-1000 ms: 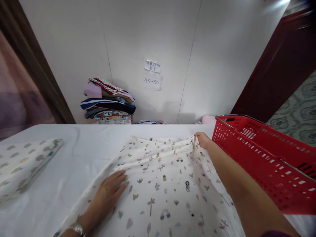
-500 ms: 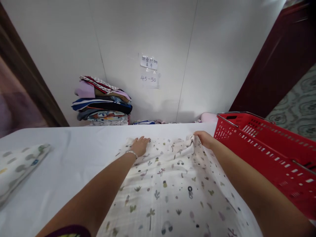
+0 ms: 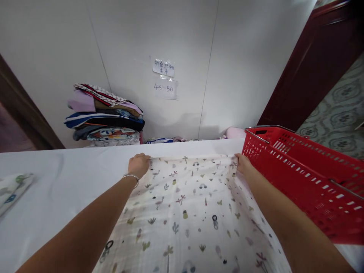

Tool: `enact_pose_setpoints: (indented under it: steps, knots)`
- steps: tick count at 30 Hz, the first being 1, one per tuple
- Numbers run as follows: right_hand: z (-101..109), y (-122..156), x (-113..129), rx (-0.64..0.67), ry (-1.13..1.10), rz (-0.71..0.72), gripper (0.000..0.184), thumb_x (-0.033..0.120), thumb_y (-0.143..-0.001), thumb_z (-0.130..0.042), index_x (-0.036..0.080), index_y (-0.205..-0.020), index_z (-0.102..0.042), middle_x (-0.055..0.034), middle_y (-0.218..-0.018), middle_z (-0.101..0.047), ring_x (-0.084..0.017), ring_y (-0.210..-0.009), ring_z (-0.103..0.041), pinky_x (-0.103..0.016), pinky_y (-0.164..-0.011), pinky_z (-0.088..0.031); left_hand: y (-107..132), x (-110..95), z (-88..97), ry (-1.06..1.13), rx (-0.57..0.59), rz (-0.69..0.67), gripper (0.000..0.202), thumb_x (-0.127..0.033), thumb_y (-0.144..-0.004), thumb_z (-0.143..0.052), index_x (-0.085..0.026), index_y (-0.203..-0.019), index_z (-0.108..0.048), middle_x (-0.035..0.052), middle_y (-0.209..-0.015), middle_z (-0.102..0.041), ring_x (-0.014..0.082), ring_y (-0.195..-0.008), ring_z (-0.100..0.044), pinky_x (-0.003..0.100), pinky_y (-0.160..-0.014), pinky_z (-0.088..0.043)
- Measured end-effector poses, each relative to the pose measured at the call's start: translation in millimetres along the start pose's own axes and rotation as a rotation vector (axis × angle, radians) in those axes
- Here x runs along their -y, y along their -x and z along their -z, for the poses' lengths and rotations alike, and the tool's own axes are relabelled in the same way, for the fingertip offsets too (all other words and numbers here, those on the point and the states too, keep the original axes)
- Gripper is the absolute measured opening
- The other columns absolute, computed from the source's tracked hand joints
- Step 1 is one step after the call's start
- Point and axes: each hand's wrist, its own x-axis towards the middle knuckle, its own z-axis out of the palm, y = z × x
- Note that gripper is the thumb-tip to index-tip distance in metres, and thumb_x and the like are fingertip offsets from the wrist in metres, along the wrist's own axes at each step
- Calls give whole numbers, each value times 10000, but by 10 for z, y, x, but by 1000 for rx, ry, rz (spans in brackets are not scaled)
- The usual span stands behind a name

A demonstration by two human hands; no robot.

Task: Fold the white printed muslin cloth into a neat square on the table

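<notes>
A white cloth (image 3: 193, 204) printed with flamingos, palms, cacti and rainbows lies over the table, its near part running out of view at the bottom. My left hand (image 3: 139, 165), with a silver bangle at the wrist, is closed on the cloth's far left corner. At the far right corner, my right hand (image 3: 242, 163) pinches the cloth too. The far edge is stretched nearly straight between both hands. Some creases run down the right side of the cloth, near my right forearm.
A red plastic basket (image 3: 295, 178) with metal handles stands right of my right arm. Another patterned cloth (image 3: 14, 189) lies folded at the left on the white table (image 3: 76, 182). Behind the table rises a pile of folded fabrics (image 3: 106, 115) against the wall with paper labels (image 3: 164, 89).
My left hand has gone from lying flat on the cloth to gripping its far left corner. My right hand has shifted slightly right, and the bunched far edge is now pulled straight.
</notes>
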Motion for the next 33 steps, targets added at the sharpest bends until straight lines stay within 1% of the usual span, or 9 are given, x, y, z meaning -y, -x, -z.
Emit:
enact_pose_setpoints:
  steps: [4,10,14,16,20,24,27,30,33]
  knots:
    - [29,-36,-43,-39,-47,11,88,227,-787,-456,194,-709,-476,15,-476,-514,-146,-470,-527,-255,-508,-458,-4,-58,18,39,26,42,418,-235,-837,-306,-172,-1118,-610,109,-1129,-595,267,-1058,-506,379,-840,-391]
    - [-32,-303,-39,-175,-24,103,110,290,-750,-564,210,-765,-491,54,-570,-552,-106,-505,-522,-210,-507,-430,-53,-33,-42,8,38,43,417,-249,-820,-326,-175,-1128,-599,106,-1138,-597,269,-1067,-519,373,-846,-407]
    - [-93,-348,-187,-241,78,89,139,268,-692,-628,201,-775,-539,49,-604,-560,-98,-537,-515,-198,-495,-396,-16,-11,-121,61,12,70,466,-315,-815,-357,-167,-1227,-515,107,-1244,-540,269,-1138,-484,376,-913,-400]
    - [-87,-264,-289,-226,127,69,150,224,-673,-640,192,-792,-555,36,-630,-574,-98,-556,-523,-198,-500,-397,75,26,-136,101,-27,19,476,-332,-810,-368,-154,-1229,-508,99,-1259,-531,254,-1166,-465,364,-964,-378]
    - [36,54,-457,-155,229,19,190,157,-643,-649,171,-816,-573,33,-580,-561,-97,-517,-513,-198,-473,-382,412,234,-109,162,-103,-125,446,-358,-802,-373,-156,-1157,-551,88,-1223,-556,231,-1159,-474,343,-1019,-347]
    - [230,459,-509,-79,373,-33,194,154,-628,-657,163,-807,-582,57,-471,-506,-93,-437,-467,-190,-416,-333,872,551,-73,218,-151,-137,446,-425,-792,-382,-183,-1120,-562,85,-1222,-556,234,-1132,-503,346,-987,-397]
    - [324,755,-513,6,487,-64,171,219,-636,-669,166,-778,-589,65,-427,-483,-93,-407,-452,-189,-397,-318,1227,732,-88,262,-129,-101,436,-463,-786,-390,-208,-1076,-592,66,-1233,-553,234,-1105,-531,327,-918,-463]
    - [354,989,-538,54,608,-81,184,263,-630,-676,165,-760,-589,72,-403,-466,-90,-384,-437,-189,-396,-307,1531,793,-129,314,-123,-85,404,-485,-774,-419,-229,-998,-637,48,-1214,-572,239,-1068,-561,302,-808,-526]
    - [363,1124,-555,64,731,-73,169,223,-594,-680,152,-714,-585,72,-398,-449,-94,-368,-420,-201,-402,-290,1761,749,-147,358,-148,-141,387,-498,-791,-421,-246,-969,-654,36,-1191,-592,231,-1074,-563,279,-772,-540]
